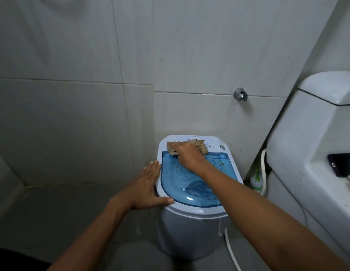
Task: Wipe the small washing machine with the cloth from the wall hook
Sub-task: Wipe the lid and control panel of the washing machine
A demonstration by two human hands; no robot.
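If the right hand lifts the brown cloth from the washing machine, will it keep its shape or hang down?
The cloth will probably hang limp: it lies crumpled under the right hand, with frayed threads at its edge. It looks thin, so likely light. The left hand braces the washing machine, which suggests the machine may shift when pushed.

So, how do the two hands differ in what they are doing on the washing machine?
The right hand presses a tan cloth at the back of the washing machine, near the control panel; the left hand holds nothing. The right hand is curled over the cloth; the left hand lies flat and open against the machine's left rim, thumb on the front edge. Both touch the top of the machine.
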